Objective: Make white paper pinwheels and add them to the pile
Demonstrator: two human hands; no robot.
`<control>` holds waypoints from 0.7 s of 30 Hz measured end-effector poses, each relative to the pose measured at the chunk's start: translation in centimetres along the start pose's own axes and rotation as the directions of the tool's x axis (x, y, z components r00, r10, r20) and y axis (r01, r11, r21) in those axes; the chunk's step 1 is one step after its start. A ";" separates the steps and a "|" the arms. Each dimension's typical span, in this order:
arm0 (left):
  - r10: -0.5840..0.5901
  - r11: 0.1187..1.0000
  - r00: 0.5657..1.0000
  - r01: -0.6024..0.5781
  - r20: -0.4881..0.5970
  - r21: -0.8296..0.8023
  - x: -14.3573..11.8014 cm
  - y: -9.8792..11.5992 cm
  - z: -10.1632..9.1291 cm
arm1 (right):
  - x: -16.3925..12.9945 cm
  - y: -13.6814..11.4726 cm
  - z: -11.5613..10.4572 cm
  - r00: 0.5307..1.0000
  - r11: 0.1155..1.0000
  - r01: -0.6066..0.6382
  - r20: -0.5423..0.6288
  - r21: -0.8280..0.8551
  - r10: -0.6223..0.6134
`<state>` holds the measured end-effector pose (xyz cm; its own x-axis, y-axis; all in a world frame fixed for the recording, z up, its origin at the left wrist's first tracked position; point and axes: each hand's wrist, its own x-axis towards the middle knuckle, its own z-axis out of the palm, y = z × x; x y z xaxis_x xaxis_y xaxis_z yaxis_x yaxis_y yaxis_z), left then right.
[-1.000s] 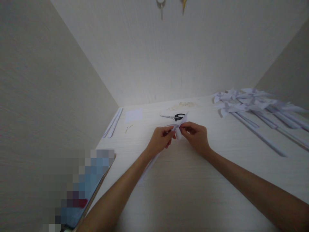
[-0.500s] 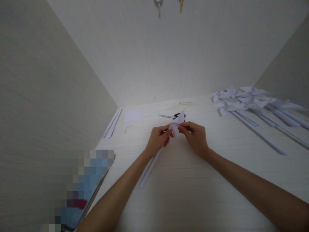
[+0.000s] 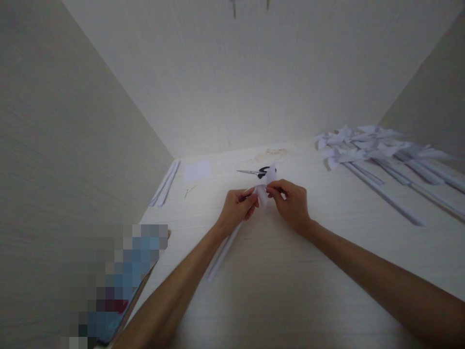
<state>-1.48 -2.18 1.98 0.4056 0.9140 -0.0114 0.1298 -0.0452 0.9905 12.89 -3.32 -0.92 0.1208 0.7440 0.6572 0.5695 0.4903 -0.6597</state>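
Note:
Between my two hands is a white paper pinwheel [image 3: 270, 175], its blades standing up and folding down. My left hand [image 3: 238, 206] is closed on its left side, thumb and fingers pinched. A rolled white paper stick [image 3: 225, 251] runs from beneath that hand down toward the lower left. With thumb and forefinger, my right hand [image 3: 289, 199] pinches the pinwheel's right side near the centre. Whatever lies at the very centre is too small and covered to make out. Black-handled scissors [image 3: 250, 171] lie just behind the pinwheel, blades pointing left.
Several finished paper pinwheels on sticks [image 3: 381, 191] lie piled at the right. On the left are rolled paper sticks [image 3: 168, 184], a square paper sheet [image 3: 197, 171] and small thin pieces [image 3: 190, 190]. Walls [image 3: 232, 97] enclose the table [image 3: 290, 291]; a blurred-out patch covers the lower left.
The whole view has shifted slightly up and left. Both hands keep hold of the pinwheel, with only slight finger movement.

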 end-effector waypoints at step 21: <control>-0.078 0.886 0.994 0.035 -0.073 -0.462 1.2 -1.6 -1.1 | 0.3 0.7 0.3 0.977 0.961 -0.156 -0.107 0.229 0.184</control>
<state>-2.22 -0.53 0.58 0.3272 0.9417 -0.0785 -0.2891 0.1788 0.9405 13.04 -2.60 -1.31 0.3094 0.7686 0.5599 0.3419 0.4595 -0.8197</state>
